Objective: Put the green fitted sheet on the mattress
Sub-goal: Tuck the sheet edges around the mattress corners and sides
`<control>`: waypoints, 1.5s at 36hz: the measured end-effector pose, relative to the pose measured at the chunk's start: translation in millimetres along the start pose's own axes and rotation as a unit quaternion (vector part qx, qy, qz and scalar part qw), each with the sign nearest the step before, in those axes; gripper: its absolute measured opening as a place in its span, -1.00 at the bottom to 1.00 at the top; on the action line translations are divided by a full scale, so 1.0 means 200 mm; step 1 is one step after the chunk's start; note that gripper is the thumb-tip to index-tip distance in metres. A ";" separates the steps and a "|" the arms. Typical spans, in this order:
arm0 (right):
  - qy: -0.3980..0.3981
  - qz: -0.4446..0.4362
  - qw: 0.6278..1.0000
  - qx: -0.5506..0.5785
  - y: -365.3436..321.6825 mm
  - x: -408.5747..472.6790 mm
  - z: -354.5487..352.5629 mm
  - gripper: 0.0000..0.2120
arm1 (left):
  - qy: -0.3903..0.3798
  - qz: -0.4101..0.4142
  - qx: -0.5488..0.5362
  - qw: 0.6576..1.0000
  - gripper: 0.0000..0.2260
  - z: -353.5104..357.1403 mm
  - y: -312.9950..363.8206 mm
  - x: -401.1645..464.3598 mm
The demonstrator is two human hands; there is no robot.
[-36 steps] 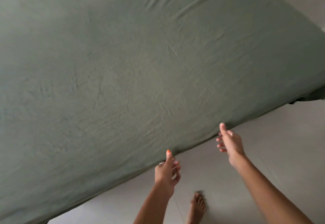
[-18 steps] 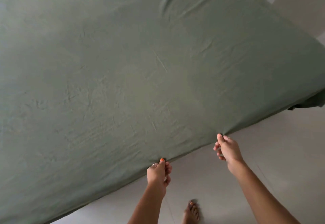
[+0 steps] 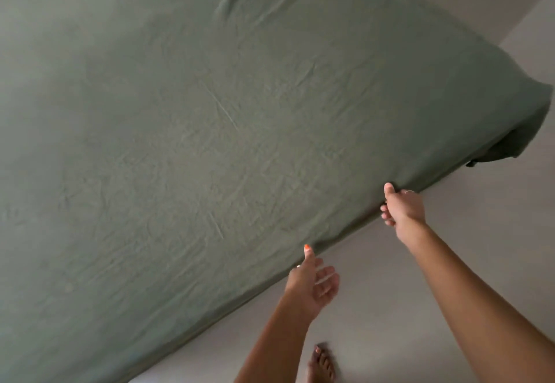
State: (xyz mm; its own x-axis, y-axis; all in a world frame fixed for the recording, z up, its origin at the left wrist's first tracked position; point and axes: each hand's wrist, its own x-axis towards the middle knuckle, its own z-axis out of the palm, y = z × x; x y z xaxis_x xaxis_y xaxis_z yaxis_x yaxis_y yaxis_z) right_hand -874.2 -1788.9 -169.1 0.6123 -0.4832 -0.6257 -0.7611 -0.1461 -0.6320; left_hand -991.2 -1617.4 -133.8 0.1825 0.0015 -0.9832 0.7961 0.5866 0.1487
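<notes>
The green fitted sheet (image 3: pixel 240 130) lies spread and creased over the whole mattress, which it hides. My right hand (image 3: pixel 404 210) is at the near edge of the bed, thumb on top of the fabric and fingers curled beneath it, pinching the sheet's edge. My left hand (image 3: pixel 312 285) is lower along the same edge with its fingers spread loose; only the thumb tip reaches the fabric. At the far right corner (image 3: pixel 522 139) the sheet hangs in a loose fold over something dark.
Pale grey floor (image 3: pixel 435 277) runs along the near side of the bed. My bare foot (image 3: pixel 322 364) stands on it below my left arm. A light wall (image 3: pixel 492 1) rises at the top right beyond the bed.
My left hand has let go of the sheet's edge and opened its fingers. My right hand keeps its hold on the edge. The view has shifted, showing more of the right corner.
</notes>
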 end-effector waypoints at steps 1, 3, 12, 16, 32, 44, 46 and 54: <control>-0.006 0.006 1.000 0.012 0.00 0.01 0.00 -0.62 | 0.005 0.022 -0.037 0.999 -0.71 0.04 0.00 0.02; -0.021 0.018 0.999 0.040 -0.01 0.02 0.00 -0.64 | 0.024 0.058 -0.095 0.994 -0.75 0.07 0.01 0.06; -0.065 0.010 0.995 0.072 0.11 0.05 -0.13 -0.63 | 0.100 0.081 -0.026 0.991 -0.83 0.09 -0.04 0.05; -0.108 0.035 0.993 0.040 0.07 0.06 -0.13 -0.63 | 0.133 0.090 0.045 0.986 -0.74 0.13 -0.04 0.05; -0.009 0.062 0.998 -0.029 -0.28 0.47 -0.56 -0.55 | 0.049 0.420 0.795 0.434 -0.56 0.93 0.19 0.01; 0.043 0.004 0.993 -0.108 -0.28 0.71 -0.52 -0.55 | 0.050 0.490 0.823 0.282 -0.89 1.23 0.14 0.29; 0.024 -0.005 0.991 -0.128 -0.27 0.73 -0.55 -0.56 | 0.023 0.456 0.842 0.288 -0.76 1.24 0.15 0.28; -0.001 -0.028 0.982 -0.188 -0.17 0.75 -0.64 -0.55 | -0.012 0.426 0.876 0.227 -0.65 1.29 0.21 0.30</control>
State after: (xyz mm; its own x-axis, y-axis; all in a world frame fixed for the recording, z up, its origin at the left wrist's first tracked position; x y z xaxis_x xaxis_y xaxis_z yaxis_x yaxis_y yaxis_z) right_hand -783.4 -1966.1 -182.8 0.6550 -0.4634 -0.5968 -0.7516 -0.4811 -0.4513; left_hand -797.1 -1802.0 -158.3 0.6868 -0.5074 -0.5205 -0.5301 -0.8395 0.1189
